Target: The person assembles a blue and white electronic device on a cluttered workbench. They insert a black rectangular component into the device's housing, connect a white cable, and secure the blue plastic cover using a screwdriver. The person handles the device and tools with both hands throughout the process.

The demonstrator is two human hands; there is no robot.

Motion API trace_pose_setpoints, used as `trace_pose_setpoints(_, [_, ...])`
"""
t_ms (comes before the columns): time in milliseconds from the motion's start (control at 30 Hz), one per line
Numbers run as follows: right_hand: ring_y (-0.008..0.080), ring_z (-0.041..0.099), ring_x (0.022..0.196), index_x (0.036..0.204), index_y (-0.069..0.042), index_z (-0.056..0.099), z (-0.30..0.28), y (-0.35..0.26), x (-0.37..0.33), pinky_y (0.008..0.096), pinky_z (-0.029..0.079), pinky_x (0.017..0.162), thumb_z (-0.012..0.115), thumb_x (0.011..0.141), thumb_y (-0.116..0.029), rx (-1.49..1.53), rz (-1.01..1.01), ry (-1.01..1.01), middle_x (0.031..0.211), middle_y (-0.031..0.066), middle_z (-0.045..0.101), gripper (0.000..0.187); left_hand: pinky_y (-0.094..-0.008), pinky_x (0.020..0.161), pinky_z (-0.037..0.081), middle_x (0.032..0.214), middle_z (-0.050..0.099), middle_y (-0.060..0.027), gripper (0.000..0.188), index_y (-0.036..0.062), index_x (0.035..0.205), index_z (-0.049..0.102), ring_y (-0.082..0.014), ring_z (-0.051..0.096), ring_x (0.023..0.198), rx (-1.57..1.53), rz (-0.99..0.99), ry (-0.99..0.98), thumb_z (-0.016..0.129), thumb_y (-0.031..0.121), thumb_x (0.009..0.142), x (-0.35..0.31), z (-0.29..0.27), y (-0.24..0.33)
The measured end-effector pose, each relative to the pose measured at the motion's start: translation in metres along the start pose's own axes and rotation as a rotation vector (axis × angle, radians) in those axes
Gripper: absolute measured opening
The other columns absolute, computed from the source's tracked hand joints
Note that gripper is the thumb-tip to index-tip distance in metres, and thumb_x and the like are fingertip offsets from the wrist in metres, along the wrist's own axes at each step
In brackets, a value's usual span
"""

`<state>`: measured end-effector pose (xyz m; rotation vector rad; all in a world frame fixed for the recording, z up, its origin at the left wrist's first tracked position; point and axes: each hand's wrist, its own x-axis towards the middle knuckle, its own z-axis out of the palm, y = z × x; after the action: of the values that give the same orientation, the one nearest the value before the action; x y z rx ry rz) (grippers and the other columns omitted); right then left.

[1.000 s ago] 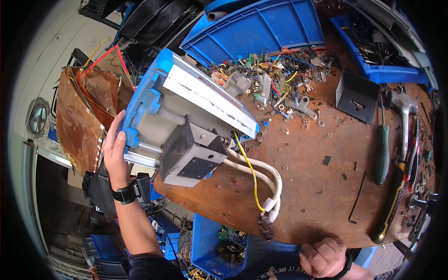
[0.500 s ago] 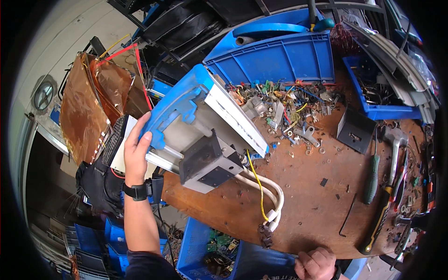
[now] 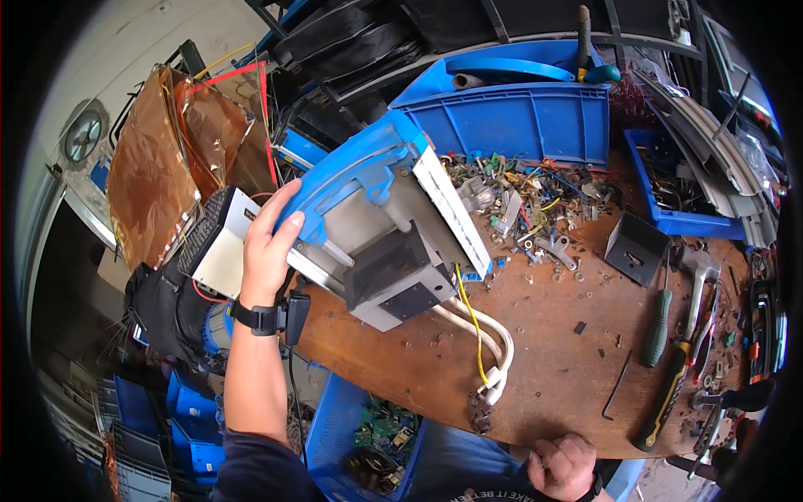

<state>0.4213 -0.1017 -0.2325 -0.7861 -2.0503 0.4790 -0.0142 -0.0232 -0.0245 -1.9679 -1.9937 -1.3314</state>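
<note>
My left hand (image 3: pixel 269 243) is closed on the blue edge of a bulky device housing (image 3: pixel 355 180), with the thumb over the rim. This housing has a blue plastic end, pale metal side rails and a grey inner panel. It is tilted over the left part of the workbench. A dark metal box (image 3: pixel 397 276) is fixed to its underside. From beside the box, white sleeved cables (image 3: pixel 502 347) and a yellow wire (image 3: pixel 474 322) curve down to the bench. My right hand (image 3: pixel 565 464) rests at the bench's near edge, fingers curled in, with nothing visible in it.
Loose screws and small parts (image 3: pixel 535 205) are heaped before a blue crate (image 3: pixel 527 125). To the right lie a black bent plate (image 3: pixel 636 249), a green-handled screwdriver (image 3: pixel 659 330), a hammer (image 3: pixel 669 385) and a hex key (image 3: pixel 617 386). A blue basket (image 3: pixel 335 418) of circuit boards stands below.
The whole view has shifted slightly. My left hand keeps its hold on the housing, which stays tilted. My right hand's curled fingers have turned a little at the bench edge.
</note>
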Motion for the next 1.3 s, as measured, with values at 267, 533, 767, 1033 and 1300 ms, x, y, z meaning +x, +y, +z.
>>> trace_pose_setpoints(267, [0.0294,0.06,0.07,0.092,-0.003,0.067,0.006,0.003,-0.006,0.0406,0.05,0.063,0.072,0.073,-0.006,-0.001,0.013,-0.021,0.078,0.0114,0.061,0.02,-0.0346,0.107,0.04,0.133,0.059,-0.0159,0.045,-0.0013,0.132,0.058,-0.0238,0.054,0.124,0.016,0.01,-0.011,0.062,0.02,0.093,0.001,-0.002,-0.003])
trace_pose_setpoints(533, [0.0271,0.056,0.056,0.085,-0.003,0.065,0.012,0.008,-0.01,0.0366,0.045,0.052,0.071,0.068,-0.006,-0.031,-0.014,0.025,0.066,0.0092,0.057,0.018,-0.0346,0.104,0.043,0.131,0.061,-0.0157,0.044,0.0002,0.131,0.059,-0.0241,0.057,0.121,0.01,0.052,0.014,0.065,0.02,0.092,0.001,0.001,-0.002])
trace_pose_setpoints(767, [0.0288,0.057,0.06,0.087,-0.005,0.065,0.013,0.005,-0.013,0.0377,0.045,0.056,0.07,0.069,-0.008,-0.065,0.03,0.027,0.068,0.0096,0.058,0.018,-0.035,0.104,0.043,0.129,0.061,-0.0167,0.044,0.0006,0.129,0.06,-0.0266,0.058,0.121,0.06,0.078,0.025,0.066,0.024,0.092,0.001,0.0,-0.002])
trace_pose_setpoints(1033, [0.0287,0.058,0.062,0.086,-0.006,0.065,0.014,0.004,-0.012,0.0365,0.046,0.06,0.07,0.07,-0.008,-0.078,0.031,0.039,0.072,0.0092,0.061,0.017,-0.036,0.103,0.043,0.126,0.063,-0.0185,0.043,-0.0006,0.126,0.061,-0.0301,0.058,0.12,0.1,0.135,0.051,0.065,0.026,0.092,0.003,0.002,-0.004])
trace_pose_setpoints(1300, [0.0275,0.06,0.067,0.086,-0.005,0.066,0.014,0.002,-0.014,0.036,0.046,0.063,0.071,0.074,-0.008,-0.098,0.058,0.036,0.076,0.0083,0.064,0.014,-0.034,0.104,0.042,0.128,0.062,-0.0165,0.044,0.0,0.129,0.06,-0.0255,0.058,0.12,0.101,0.153,0.028,0.064,0.027,0.093,0.003,0.002,-0.005])
